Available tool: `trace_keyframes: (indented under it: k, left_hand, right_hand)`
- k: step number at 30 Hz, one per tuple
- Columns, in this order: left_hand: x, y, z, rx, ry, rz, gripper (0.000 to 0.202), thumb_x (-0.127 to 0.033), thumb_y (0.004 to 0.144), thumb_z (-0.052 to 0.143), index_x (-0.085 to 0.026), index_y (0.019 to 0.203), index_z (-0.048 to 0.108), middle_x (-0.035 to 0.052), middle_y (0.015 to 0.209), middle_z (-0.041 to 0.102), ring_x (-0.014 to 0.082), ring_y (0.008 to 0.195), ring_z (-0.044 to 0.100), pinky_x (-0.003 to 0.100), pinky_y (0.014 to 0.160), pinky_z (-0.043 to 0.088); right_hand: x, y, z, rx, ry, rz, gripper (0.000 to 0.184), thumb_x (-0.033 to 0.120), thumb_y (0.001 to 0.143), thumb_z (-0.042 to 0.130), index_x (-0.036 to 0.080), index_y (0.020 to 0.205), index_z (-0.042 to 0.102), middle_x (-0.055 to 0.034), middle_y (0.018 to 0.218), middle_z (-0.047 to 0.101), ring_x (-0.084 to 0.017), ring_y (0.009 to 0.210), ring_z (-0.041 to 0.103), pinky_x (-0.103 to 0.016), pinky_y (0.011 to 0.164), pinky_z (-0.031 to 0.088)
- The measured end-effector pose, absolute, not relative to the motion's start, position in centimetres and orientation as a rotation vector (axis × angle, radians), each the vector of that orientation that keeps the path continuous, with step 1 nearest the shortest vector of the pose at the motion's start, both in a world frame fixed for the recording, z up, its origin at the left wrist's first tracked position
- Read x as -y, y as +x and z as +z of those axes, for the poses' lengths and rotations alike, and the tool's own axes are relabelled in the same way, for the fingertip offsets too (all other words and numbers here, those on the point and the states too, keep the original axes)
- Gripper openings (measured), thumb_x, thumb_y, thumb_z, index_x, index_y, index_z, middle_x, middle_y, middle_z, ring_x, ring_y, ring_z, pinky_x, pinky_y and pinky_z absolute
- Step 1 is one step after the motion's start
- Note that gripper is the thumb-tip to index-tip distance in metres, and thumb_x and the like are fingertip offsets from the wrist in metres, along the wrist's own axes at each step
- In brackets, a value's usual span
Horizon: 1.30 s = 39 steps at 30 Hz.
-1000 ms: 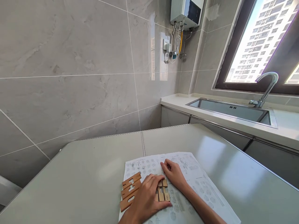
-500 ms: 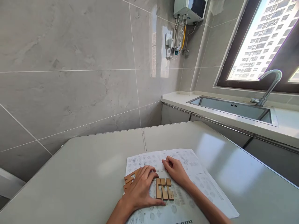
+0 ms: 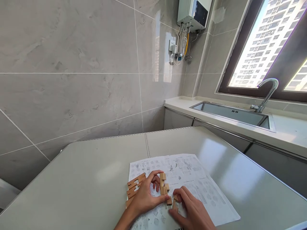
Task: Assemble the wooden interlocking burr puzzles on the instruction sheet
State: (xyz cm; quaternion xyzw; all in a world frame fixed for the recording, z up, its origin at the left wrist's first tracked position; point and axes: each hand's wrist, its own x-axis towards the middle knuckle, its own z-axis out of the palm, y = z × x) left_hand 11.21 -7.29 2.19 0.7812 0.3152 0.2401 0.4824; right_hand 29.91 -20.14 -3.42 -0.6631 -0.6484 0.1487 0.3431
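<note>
My left hand (image 3: pixel 148 195) curls thumb and index finger around a notched wooden puzzle piece (image 3: pixel 162 183), gripping it by its ends. A smaller wooden block (image 3: pixel 169 201) sits by the left thumb tip, just below that piece. Thumb and fingers of my right hand (image 3: pixel 192 207) close on another wooden puzzle piece (image 3: pixel 175 204), partly hidden by the fingers. Under both hands lie printed paper sheets (image 3: pixel 187 172). Flat wooden pieces with cut-outs (image 3: pixel 136 185) lie left of my left hand, partly covered by it.
A light table (image 3: pixel 96 179) carries the sheets. Behind it rises a grey tiled wall (image 3: pixel 72 95). To the right, a counter (image 3: pixel 290 134) holds a sink (image 3: pixel 230 115) and a faucet (image 3: pixel 266 95). A water heater (image 3: pixel 194 14) hangs in the corner.
My right hand has come down and nearer, and now grips a puzzle piece. The left hand has taken hold of a piece from the row, which no longer lies flat side by side.
</note>
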Motion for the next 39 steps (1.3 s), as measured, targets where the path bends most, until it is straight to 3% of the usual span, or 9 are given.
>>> trace_keyframes:
  k: [2,8,12,17,24,28,34,39]
  left_hand:
    - [7.3,11.3,2.1,-0.749,1.859,0.62,0.07,-0.029,0.074,0.088,-0.028,0.136,0.056,-0.0037,0.087,0.057,0.018,0.081,0.054,0.031,0.081,0.048]
    - [7.4,11.3,2.2,-0.727,1.811,0.641,0.067,-0.026,0.078,0.082,-0.028,0.139,0.052,-0.003,0.087,0.059,0.0185,0.083,0.056,0.033,0.083,0.05]
    - [7.4,11.2,2.1,-0.738,1.805,0.635,0.069,-0.027,0.08,0.081,-0.029,0.141,0.05,-0.0024,0.091,0.059,0.0189,0.086,0.059,0.034,0.086,0.051]
    - [7.1,11.0,1.7,-0.803,1.798,0.665,0.069,-0.032,0.081,0.081,-0.031,0.142,0.049,-0.0009,0.097,0.063,0.0188,0.085,0.061,0.035,0.088,0.051]
    - [6.6,11.1,1.1,-0.877,1.777,0.719,0.067,-0.036,0.085,0.079,-0.031,0.143,0.047,-0.0014,0.094,0.063,0.0191,0.083,0.062,0.034,0.084,0.051]
    - [6.6,11.1,0.9,-0.926,1.792,0.727,0.066,-0.034,0.085,0.077,-0.03,0.144,0.047,-0.0001,0.094,0.065,0.0204,0.083,0.064,0.033,0.08,0.05]
    - [6.6,11.1,0.9,-0.963,1.774,0.743,0.067,-0.037,0.083,0.08,-0.028,0.143,0.05,0.0002,0.091,0.067,0.0221,0.085,0.066,0.034,0.084,0.05]
    - [6.9,10.9,1.7,-1.027,1.789,0.705,0.067,-0.042,0.088,0.076,-0.026,0.147,0.047,0.0002,0.091,0.067,0.0223,0.087,0.064,0.032,0.079,0.048]
  right_hand:
    - [20.3,29.5,-3.9,1.715,-1.725,0.344,0.031,0.035,0.084,0.079,0.03,0.111,0.063,-0.0024,0.101,0.068,-0.024,0.082,0.073,-0.031,0.069,0.057]
    - [20.3,30.1,-5.0,1.751,-1.704,0.206,0.018,0.027,0.092,0.068,0.031,0.11,0.065,-0.0026,0.1,0.069,-0.022,0.075,0.074,-0.03,0.063,0.057]
    - [20.6,31.5,-5.1,1.741,-1.701,0.232,0.019,0.029,0.096,0.064,0.033,0.114,0.066,-0.005,0.105,0.073,-0.025,0.084,0.076,-0.031,0.064,0.058]
    - [20.4,32.9,-4.0,1.589,-1.693,0.424,0.017,0.044,0.102,0.058,0.031,0.109,0.067,-0.0062,0.106,0.072,-0.022,0.072,0.073,-0.034,0.067,0.058]
    - [16.2,33.8,-1.2,1.215,-1.398,0.922,0.044,0.065,0.094,0.066,0.023,0.109,0.07,-0.0055,0.09,0.069,-0.022,0.072,0.064,-0.034,0.068,0.055]
    - [13.1,33.3,0.3,1.144,-1.143,1.163,0.044,0.06,0.089,0.077,0.022,0.109,0.071,-0.0046,0.097,0.07,-0.019,0.078,0.064,-0.033,0.075,0.054]
    - [10.1,31.9,0.3,1.208,-0.955,1.293,0.041,0.054,0.087,0.083,0.023,0.109,0.069,-0.0063,0.106,0.071,-0.025,0.101,0.066,-0.032,0.079,0.055]
    - [9.8,31.7,-1.5,1.182,-0.885,1.349,0.038,0.052,0.09,0.082,0.025,0.113,0.067,-0.004,0.108,0.068,-0.02,0.086,0.066,-0.031,0.07,0.055]
